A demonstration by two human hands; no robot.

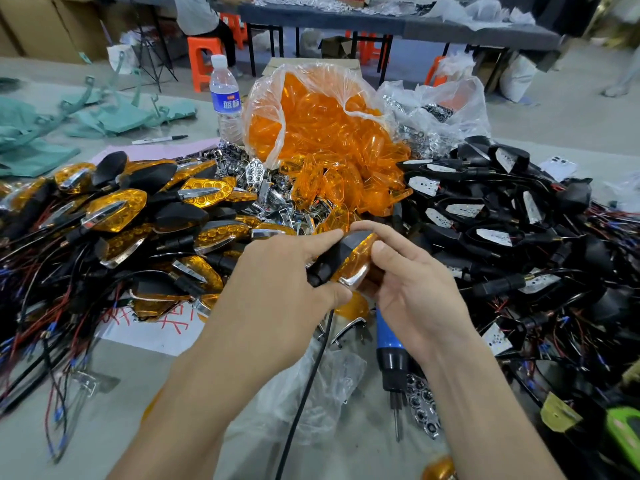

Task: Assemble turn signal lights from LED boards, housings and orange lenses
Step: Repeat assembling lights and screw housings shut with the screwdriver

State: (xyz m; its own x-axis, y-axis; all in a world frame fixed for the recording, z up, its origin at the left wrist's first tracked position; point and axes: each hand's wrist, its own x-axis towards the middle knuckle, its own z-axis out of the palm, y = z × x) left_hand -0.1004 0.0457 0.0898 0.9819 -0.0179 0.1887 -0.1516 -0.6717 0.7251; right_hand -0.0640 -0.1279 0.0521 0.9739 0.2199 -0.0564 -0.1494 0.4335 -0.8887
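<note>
I hold 1 turn signal light (349, 261) between both hands, in front of me and above the table (121, 410). My left hand (287, 271) grips its black housing (323, 266): the forefinger (322, 237) lies curled over the top and the thumb pinches from underneath. My right hand (415, 289) closes on the other end, thumb (384, 254) pressed against the orange lens (362, 249) and the other fingers curled round behind it. A chrome strip (349, 281) runs along the lens edge nearest my left thumb. A black cable (304, 386) hangs from the housing and runs down between my wrists.

Just beyond my fingertips a clear plastic bag (329, 126) spills loose orange lenses toward me. Left of my left hand lies a heap of finished lights (138, 209), orange and black with their wires tangled. Right of my right hand is a pile of black housings with white LED boards (502, 209) showing. Between the heap of lights and the bag, past my left fingers, sits a scatter of chrome reflectors (263, 188). Below my right palm a screwdriver with a blue handle (389, 344) lies on the table, tip toward me. A water bottle (225, 98) stands to the left of the bag, with a marker (159, 139) lying further left.
</note>
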